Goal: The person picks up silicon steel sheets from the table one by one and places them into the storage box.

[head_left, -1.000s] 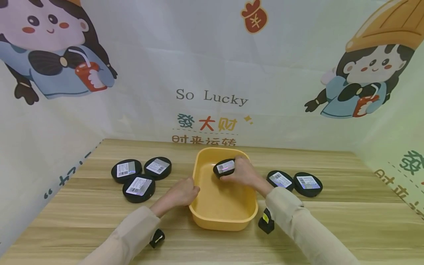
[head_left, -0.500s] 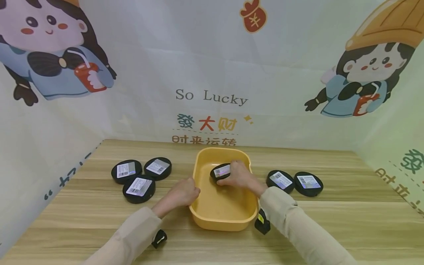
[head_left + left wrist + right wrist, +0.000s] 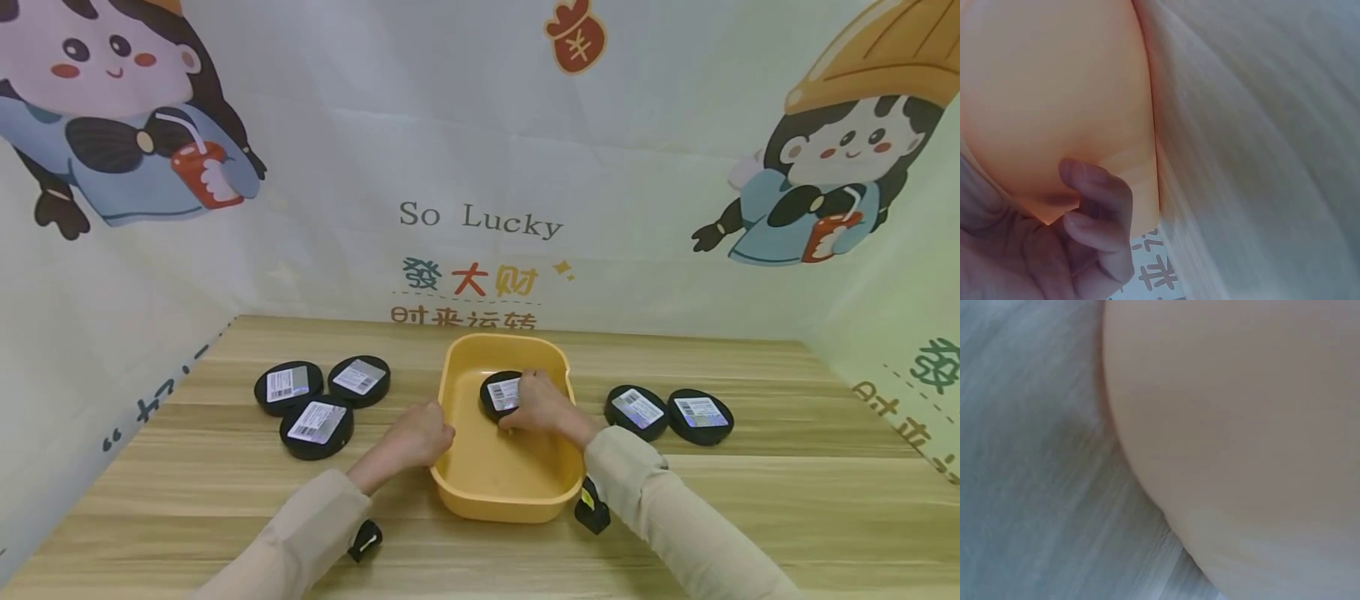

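A yellow plastic basin [image 3: 502,509] stands at the middle of the table in the head view. My left hand [image 3: 422,435] grips its left rim; the left wrist view shows curled fingers [image 3: 1100,231] at the basin's outer wall [image 3: 1060,94]. Inside the basin, toward the back, my right hand [image 3: 543,405] holds a round black disc [image 3: 497,396] by its right side. The disc has a white barcode label facing up and appears low over the floor of the basin. Only the basin wall [image 3: 1241,425] and tabletop fill the right wrist view; the right hand is hidden there.
Left of the basin lie three similar black discs [image 3: 317,427] in a cluster. Two more discs [image 3: 701,417] lie to the right, beyond the right forearm. Behind the wooden table [image 3: 187,508] hangs a printed cloth backdrop [image 3: 480,150].
My right hand has shifted slightly toward the left and lower in the basin, and the disc it holds has gone from tilted to flatter. The left hand keeps its grip on the rim.
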### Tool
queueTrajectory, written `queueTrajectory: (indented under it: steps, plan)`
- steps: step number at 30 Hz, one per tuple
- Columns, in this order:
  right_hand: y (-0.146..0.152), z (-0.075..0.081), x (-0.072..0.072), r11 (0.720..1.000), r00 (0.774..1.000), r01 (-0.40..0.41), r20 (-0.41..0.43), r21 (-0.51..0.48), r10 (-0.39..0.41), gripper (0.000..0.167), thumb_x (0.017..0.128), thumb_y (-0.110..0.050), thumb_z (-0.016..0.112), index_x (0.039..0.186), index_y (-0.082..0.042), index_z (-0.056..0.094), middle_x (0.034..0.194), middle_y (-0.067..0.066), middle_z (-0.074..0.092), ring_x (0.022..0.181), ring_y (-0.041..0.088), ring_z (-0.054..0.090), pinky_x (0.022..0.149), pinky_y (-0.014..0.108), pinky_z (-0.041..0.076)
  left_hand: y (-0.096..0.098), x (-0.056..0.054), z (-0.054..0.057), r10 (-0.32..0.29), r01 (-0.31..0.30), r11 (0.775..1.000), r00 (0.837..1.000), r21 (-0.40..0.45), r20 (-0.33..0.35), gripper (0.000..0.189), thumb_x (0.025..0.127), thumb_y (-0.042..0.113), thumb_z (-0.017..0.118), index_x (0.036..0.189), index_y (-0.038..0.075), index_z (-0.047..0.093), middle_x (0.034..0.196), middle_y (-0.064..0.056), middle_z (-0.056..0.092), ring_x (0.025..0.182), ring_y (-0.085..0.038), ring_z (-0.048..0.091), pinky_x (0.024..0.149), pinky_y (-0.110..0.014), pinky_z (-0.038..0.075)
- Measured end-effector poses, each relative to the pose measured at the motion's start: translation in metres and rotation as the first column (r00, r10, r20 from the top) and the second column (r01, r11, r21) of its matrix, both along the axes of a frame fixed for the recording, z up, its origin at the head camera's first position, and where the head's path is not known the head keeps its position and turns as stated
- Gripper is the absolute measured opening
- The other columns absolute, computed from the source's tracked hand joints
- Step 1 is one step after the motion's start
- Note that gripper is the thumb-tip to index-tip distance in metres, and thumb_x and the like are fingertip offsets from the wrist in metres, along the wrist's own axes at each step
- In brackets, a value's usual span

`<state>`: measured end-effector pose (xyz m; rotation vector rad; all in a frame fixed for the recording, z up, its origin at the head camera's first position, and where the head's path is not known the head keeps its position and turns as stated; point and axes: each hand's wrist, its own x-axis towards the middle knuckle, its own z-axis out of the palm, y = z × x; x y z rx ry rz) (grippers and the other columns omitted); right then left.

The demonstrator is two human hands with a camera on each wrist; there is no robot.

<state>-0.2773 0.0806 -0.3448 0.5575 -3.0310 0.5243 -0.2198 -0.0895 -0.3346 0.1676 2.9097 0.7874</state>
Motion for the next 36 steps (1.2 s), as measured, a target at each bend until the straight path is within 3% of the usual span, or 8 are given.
queueTrajectory:
  steps: [9,16,23,29,36]
  plan:
    - [-0.001,0.000,0.001,1.000,1.000,0.008,-0.012,-0.005,-0.009,0.060,0.060,-0.022,0.079,0.097,0.012,0.047,0.086,0.019,0.047,0.079,0.027,0.049,0.073,0.037,0.045,0.001,0.000,0.000,-0.007,0.007,1.000,1.000,0.009,-0.005,0.014,0.081,0.007,0.048,0.068,0.002,0.050,0.059,-0.007,0.048,0.046,-0.014,0.046,0.040,-0.021,0.035]
    - [-0.001,0.005,0.003,1.000,1.000,0.008,-0.006,-0.003,-0.008,0.066,0.061,-0.025,0.079,0.101,0.013,0.044,0.088,0.020,0.047,0.078,0.026,0.048,0.074,0.037,0.045,0.001,-0.001,0.001,-0.003,0.003,1.000,1.000,0.004,0.000,0.012,0.081,0.006,0.049,0.071,0.001,0.051,0.060,-0.007,0.048,0.047,-0.014,0.046,0.041,-0.021,0.036]
    - [0.001,0.008,0.011,0.999,0.996,-0.034,-0.087,-0.028,0.031,0.065,0.069,-0.028,0.074,0.105,0.015,0.042,0.090,0.024,0.049,0.077,0.028,0.050,0.073,0.040,0.045,0.001,0.000,0.001,0.008,-0.008,1.000,1.000,-0.024,0.004,0.012,0.078,0.007,0.051,0.067,0.003,0.051,0.060,-0.007,0.049,0.048,-0.015,0.046,0.042,-0.022,0.035]
    - [0.004,0.019,0.019,0.990,0.995,-0.032,-0.099,-0.137,0.019,0.069,0.074,-0.023,0.071,0.120,0.015,0.038,0.109,0.031,0.048,0.092,0.035,0.053,0.082,0.043,0.043,0.002,-0.001,0.000,0.031,-0.031,0.999,0.999,-0.039,0.007,0.011,0.077,0.008,0.052,0.066,0.004,0.051,0.061,-0.006,0.048,0.049,-0.016,0.044,0.043,-0.023,0.034]
    - [0.018,0.030,0.025,0.968,0.992,-0.074,-0.117,-0.240,0.047,0.064,0.079,-0.017,0.064,0.125,0.014,0.034,0.122,0.031,0.043,0.113,0.040,0.042,0.095,0.046,0.034,0.002,-0.002,-0.001,0.035,-0.034,0.998,0.999,-0.054,0.016,0.014,0.080,0.010,0.050,0.066,0.004,0.051,0.061,-0.006,0.048,0.049,-0.016,0.045,0.042,-0.023,0.034]
